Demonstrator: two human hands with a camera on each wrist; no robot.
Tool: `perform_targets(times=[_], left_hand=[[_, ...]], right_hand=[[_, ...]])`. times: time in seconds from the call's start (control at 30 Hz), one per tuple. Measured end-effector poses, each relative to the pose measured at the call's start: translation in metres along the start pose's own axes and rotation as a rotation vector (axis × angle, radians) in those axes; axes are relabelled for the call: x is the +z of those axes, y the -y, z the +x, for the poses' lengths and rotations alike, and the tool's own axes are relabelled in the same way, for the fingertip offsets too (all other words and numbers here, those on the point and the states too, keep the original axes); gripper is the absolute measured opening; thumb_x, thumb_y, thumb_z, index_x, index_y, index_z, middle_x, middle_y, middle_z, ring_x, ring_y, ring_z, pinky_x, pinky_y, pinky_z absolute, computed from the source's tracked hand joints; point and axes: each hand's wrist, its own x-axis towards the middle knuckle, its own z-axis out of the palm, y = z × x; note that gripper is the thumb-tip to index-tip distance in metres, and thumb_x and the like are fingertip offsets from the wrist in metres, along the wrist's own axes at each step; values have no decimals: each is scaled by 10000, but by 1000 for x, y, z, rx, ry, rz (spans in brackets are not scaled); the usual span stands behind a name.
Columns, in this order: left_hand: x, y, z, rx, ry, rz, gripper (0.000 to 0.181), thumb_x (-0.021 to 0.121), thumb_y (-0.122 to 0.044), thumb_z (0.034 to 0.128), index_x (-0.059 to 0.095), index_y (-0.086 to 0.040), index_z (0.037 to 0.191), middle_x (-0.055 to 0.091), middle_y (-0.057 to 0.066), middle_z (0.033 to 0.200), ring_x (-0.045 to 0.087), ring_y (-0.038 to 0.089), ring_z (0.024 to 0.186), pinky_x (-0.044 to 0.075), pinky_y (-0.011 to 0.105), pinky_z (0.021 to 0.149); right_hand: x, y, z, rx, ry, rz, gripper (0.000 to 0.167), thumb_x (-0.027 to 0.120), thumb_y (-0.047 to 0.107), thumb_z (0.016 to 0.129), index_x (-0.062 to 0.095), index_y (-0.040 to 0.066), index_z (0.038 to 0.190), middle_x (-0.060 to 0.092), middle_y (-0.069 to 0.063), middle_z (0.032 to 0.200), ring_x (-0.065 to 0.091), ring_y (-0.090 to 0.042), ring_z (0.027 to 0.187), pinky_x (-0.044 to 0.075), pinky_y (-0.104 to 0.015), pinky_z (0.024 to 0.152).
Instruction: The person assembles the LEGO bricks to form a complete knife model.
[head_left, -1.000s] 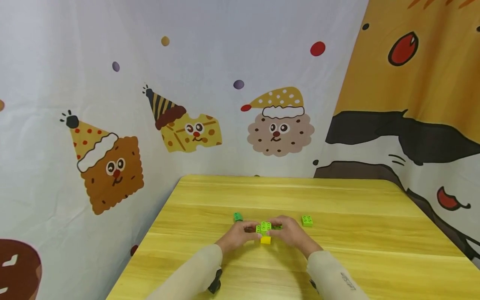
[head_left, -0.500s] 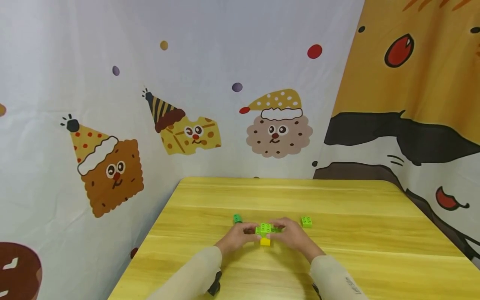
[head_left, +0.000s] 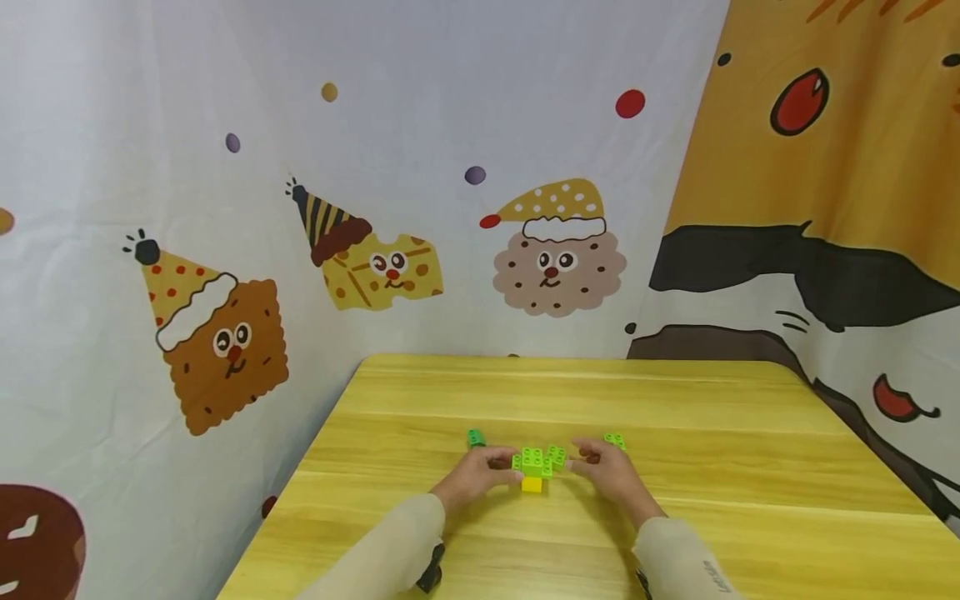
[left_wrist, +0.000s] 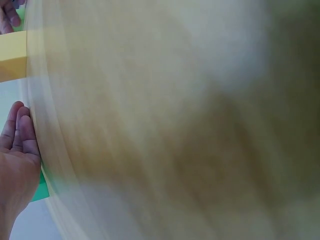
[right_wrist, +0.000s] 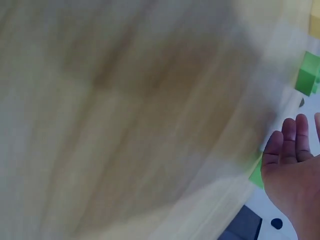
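In the head view, a stack of toy building bricks has a lime brick (head_left: 532, 459) on top and a yellow brick (head_left: 532, 484) below. Lime bricks jut out at both sides. My left hand (head_left: 474, 477) pinches the stack's left side between thumb and finger; its other fingers extend in the left wrist view, below the yellow brick (left_wrist: 12, 56). Just right of the stack is an angled lime brick (head_left: 557, 457); whether it is joined on cannot be told. My right hand (head_left: 609, 477) is apart from it, fingers loosely extended, nothing held.
A darker green brick (head_left: 476, 437) lies beyond my left hand. Another lime brick (head_left: 615, 440) sits behind my right hand, partly covered by it. All are on a wooden table (head_left: 675, 408), with a printed cloth (head_left: 420, 100) behind and beside it.
My right hand has let go of the stack's right side and drawn away to the right, uncovering the angled lime brick. The left hand has kept its place on the stack.
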Motion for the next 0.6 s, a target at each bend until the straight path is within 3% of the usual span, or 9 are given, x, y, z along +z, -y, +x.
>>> perform_targets(times=[0.4, 0.6], left_hand=[[2, 5, 4, 8, 0, 7, 415, 763, -281, 892, 677, -159, 1280, 651, -12, 1160, 583, 201, 1065, 510, 415, 909], [1, 7, 5, 1, -10, 7, 405, 767, -275, 889, 681, -166, 1270, 653, -9, 1156, 581, 209, 1073, 504, 431, 918]], right_hand=[[15, 3, 5, -7, -17, -37, 536, 778, 246, 876, 611, -25, 1308, 622, -233, 1254, 583, -398, 1149, 500, -526, 916], [19, 4, 7, 12, -32, -69, 436, 792, 230, 856, 683, -14, 1200, 642, -162, 1188, 609, -328, 1058, 522, -487, 857]])
